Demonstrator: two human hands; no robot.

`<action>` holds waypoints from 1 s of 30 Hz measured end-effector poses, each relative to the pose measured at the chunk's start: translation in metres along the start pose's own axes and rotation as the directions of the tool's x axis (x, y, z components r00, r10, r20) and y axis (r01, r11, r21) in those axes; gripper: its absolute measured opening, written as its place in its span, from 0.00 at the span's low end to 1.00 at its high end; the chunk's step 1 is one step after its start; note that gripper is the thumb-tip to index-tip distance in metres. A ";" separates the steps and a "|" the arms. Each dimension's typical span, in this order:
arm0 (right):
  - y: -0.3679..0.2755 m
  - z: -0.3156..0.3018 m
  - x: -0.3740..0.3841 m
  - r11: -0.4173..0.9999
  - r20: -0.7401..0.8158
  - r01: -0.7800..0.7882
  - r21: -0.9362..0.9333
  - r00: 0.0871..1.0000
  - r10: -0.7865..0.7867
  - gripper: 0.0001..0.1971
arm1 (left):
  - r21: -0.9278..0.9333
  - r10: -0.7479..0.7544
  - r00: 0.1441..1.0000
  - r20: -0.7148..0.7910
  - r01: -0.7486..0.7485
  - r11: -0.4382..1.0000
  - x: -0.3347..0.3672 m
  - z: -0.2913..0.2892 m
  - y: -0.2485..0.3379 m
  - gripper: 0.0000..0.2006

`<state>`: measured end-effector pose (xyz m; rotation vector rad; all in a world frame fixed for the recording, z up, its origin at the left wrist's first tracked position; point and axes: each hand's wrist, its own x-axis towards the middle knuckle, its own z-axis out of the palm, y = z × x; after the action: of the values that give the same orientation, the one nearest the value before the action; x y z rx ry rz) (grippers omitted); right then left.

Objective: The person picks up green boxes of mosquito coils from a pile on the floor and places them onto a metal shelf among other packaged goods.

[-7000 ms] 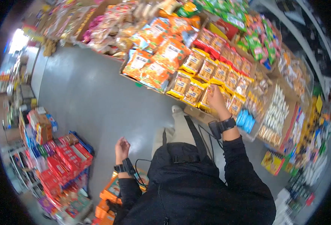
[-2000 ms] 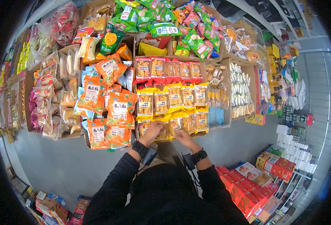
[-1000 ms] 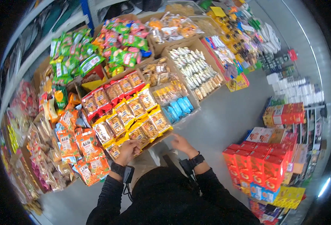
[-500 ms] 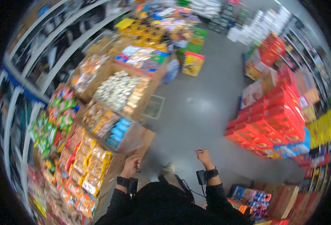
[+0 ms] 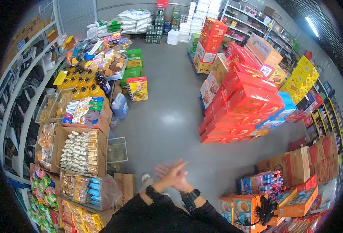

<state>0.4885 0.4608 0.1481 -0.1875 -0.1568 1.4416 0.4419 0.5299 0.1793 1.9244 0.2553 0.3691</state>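
Observation:
My two hands meet in front of my body, above the grey floor, crossing each other with nothing visible in them. My left hand lies on top, its fingers stretched toward the upper right. Partly hidden beneath it is my right hand, whose spread fingers point to the upper left. Each wrist wears a dark strap. To the left, the nearest goods are a cardboard box of wrapped snacks and a box holding blue packets under clear plastic.
On the right rises a tall stack of red cartons. Orange boxes and brown cartons sit at the lower right. A blue jug, a yellow-red box and a white-rimmed crate stand along the left display. White sacks lie at the back.
My hands, apart before, have come together and crossed. The view has turned left and lifted, so the back wall shows and the red cartons sit farther left in the picture.

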 end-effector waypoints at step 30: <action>-0.270 -0.100 0.371 0.957 -0.763 0.272 -0.103 0.595 -0.251 0.08 | -0.475 -0.887 0.446 -0.121 0.758 0.446 0.096 -0.398 -0.324 0.29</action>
<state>0.8175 0.7934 0.1081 -0.7244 0.5337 0.9535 0.3811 1.0263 0.0288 1.1222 1.2726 0.0504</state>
